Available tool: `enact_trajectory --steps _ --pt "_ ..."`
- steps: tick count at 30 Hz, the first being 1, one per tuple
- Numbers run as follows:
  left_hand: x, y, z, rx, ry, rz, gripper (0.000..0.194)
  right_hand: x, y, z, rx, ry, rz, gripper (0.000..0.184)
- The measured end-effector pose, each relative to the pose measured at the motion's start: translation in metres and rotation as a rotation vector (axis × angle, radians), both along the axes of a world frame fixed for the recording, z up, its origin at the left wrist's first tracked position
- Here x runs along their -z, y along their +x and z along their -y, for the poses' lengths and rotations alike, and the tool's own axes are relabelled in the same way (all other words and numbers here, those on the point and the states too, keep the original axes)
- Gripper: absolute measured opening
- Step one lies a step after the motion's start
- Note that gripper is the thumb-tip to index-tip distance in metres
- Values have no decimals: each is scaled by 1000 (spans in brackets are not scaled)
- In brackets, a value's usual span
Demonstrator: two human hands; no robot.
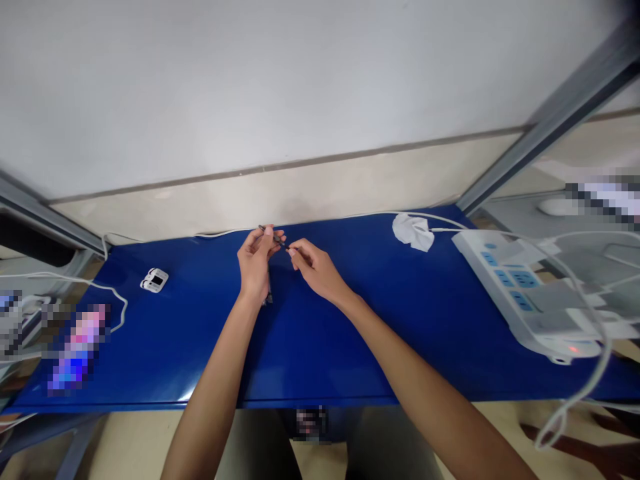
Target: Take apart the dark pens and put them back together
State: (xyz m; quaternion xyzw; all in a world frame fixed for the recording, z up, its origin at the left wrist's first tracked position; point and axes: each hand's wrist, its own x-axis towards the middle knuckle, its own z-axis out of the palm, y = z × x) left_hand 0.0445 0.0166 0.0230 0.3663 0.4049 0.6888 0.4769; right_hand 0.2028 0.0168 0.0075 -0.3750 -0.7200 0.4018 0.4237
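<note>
Above the far middle of the blue table, my left hand is closed around a slim dark stick that looks like a pen. It points down to the right, toward my right hand, whose thumb and fingers pinch its lower end. Just beneath my left hand lies another thin dark item, partly covered by the hand. Its kind is too small and hidden to make out.
A small white device sits to the left, with a blurred-out phone-like object nearer the front. At right are a crumpled white tissue and a large white power strip with cables. A wall panel rises behind.
</note>
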Motion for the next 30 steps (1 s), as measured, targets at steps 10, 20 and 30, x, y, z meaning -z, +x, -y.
enact_trajectory --steps 10,20,30 --pt "-2 -13 -3 -68 -12 46 46 3 0 -1 -14 -34 -11 32" --pt "-1 -6 -3 -16 3 18 45 0 0 0 -20 -31 -11 33" --pt "1 -4 -1 -6 -7 -13 49 2 -1 -1 1 -29 -15 31"
